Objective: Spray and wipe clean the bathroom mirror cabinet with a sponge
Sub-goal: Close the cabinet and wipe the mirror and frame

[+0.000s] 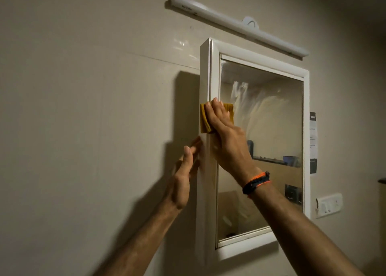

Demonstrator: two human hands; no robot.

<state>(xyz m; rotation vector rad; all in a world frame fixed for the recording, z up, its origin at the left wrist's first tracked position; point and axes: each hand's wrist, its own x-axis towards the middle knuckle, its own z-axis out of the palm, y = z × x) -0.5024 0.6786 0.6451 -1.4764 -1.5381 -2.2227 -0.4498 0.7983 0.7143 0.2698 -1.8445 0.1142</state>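
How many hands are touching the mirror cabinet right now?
2. The right hand presses the yellow sponge on the cabinet's left frame; the left hand rests against its outer side.

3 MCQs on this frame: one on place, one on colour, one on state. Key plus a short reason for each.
1. Where is the sponge pressed?
A. on the cabinet's left frame edge, reaching onto the glass
B. on the light bar above
C. on the wall switch

2. What colour is the sponge?
A. blue
B. mustard yellow
C. white

3. What is the left hand doing?
A. gripping a spray bottle
B. hanging at the person's side
C. resting with straight fingers against the cabinet's left side

Key:
1 A: the right hand holds it flat across the white frame of the mirror cabinet, at mid-height.
2 B: its yellow edges show around the fingers.
3 C: the fingers lie straight on the side panel and hold nothing.
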